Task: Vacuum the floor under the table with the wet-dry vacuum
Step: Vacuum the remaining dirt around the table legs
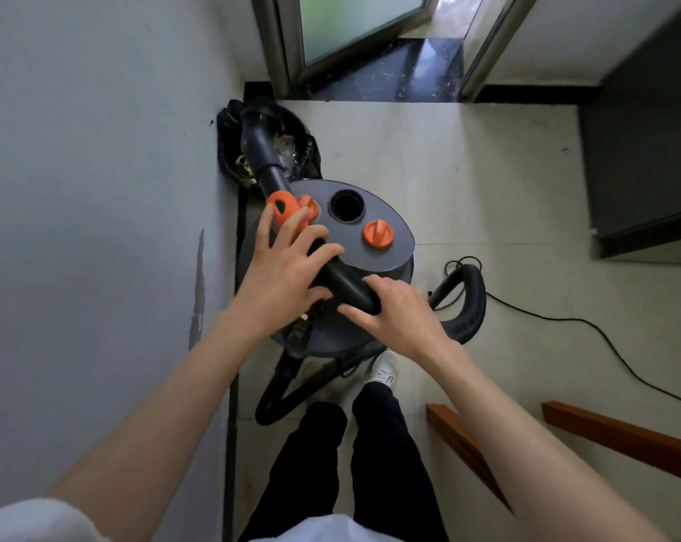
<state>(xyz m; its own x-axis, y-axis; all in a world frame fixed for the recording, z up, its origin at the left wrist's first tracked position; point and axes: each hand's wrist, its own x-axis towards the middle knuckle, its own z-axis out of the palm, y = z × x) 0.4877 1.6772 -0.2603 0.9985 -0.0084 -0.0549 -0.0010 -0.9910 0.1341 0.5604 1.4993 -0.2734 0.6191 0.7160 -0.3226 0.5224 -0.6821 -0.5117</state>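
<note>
Setup stage only: wet-dry vacuum [374, 264] sits by the wall near the doorway, both hands on its black wand [340, 277], left hand [282, 275] and right hand [399, 312] curled round it, no floor vacuumed yet, table not in view.

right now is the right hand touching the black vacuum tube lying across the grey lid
Touching. The head view shows the right hand with its fingers curled round the lower end of the black vacuum tube; no gap shows.

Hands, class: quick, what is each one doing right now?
Left hand: grips the black vacuum tube.
Right hand: grips the same tube's near end.
</note>
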